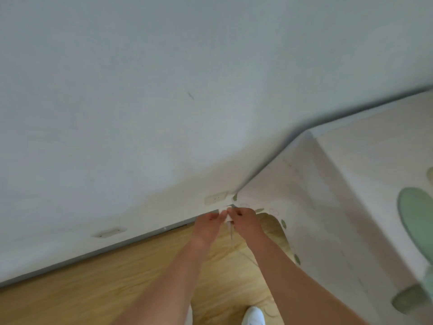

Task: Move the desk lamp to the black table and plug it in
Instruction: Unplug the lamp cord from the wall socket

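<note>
My left hand (207, 222) and my right hand (243, 219) meet low down by the wall, fingertips together. Both pinch a small white plug (224, 215) between them. A thin cord (231, 233) hangs down from the plug between my forearms. Just above the hands a pale wall socket (216, 197) sits low on the white wall, a short gap from the plug. The picture is blurred. No black table is in view. A green oval shape (414, 221) lies at the right edge; I cannot tell whether it is the lamp.
A second wall socket (109, 232) sits further left on the wall. A bed with a pale flowered cover (339, 195) fills the right side, close against my right arm. Wooden floor (117, 277) lies below, with a white shoe (254, 315) at the bottom.
</note>
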`<state>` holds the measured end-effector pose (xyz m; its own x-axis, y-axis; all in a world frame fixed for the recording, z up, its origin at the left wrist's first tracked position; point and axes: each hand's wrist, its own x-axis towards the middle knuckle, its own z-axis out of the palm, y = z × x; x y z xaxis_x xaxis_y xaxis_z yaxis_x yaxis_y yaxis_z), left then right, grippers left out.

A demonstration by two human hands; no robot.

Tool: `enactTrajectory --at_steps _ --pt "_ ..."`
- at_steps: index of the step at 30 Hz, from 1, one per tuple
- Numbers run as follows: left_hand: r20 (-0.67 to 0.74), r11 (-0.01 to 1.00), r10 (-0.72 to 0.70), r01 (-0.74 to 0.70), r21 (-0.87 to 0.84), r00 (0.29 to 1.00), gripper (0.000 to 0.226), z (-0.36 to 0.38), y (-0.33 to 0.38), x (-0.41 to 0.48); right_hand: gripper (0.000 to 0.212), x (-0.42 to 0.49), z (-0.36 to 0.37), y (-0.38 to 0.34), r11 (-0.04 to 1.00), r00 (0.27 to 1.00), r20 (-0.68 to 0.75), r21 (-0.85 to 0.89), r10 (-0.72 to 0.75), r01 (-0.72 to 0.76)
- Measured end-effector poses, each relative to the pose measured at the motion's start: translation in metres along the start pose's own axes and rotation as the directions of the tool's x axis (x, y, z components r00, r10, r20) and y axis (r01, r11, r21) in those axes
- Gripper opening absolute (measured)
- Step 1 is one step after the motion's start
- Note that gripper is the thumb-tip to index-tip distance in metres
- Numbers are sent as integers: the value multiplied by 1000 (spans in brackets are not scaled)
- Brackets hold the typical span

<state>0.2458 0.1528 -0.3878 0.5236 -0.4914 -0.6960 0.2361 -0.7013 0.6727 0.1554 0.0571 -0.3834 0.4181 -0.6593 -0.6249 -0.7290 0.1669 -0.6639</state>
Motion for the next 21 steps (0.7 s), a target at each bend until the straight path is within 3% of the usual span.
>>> enactTrajectory --at_steps 8,12,21 --pt "-17 991 132 -132 23 991 40 -46 120 -116 36 -101 -69 -110 1000 999 -43 1 -23 23" --pt "-16 986 168 -168 -3 986 24 -61 172 -186 30 -166 -106 -157 986 998 -67 167 -18 29" --pt "59 956 294 -294 -4 954 34 -93 260 -303 25 -285 -184 -233 921 998 -9 385 -57 56"
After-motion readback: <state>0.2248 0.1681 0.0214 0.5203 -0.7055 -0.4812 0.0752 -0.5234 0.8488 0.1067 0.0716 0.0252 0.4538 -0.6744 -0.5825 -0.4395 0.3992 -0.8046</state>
